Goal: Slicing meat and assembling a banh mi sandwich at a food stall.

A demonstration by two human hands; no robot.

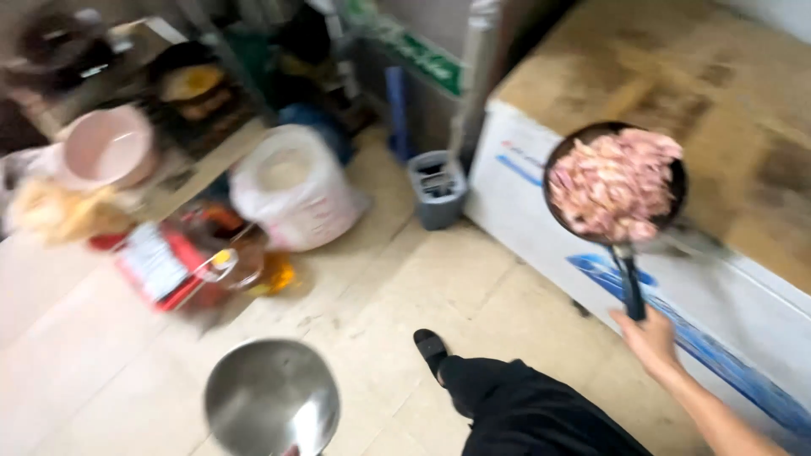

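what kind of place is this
Probably a back kitchen or food storeroom. The right hand holds a pan of chopped raw meat over a white chest freezer; a white sack and big oil bottles stand on the tiled floor.

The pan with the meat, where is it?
In the head view, the pan is on the right, held out by the right hand over the white chest freezer.

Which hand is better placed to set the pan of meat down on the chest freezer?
The right hand. It grips the handle of the pan of meat, already over the chest freezer. The left side carries the steel bowl, far from it.
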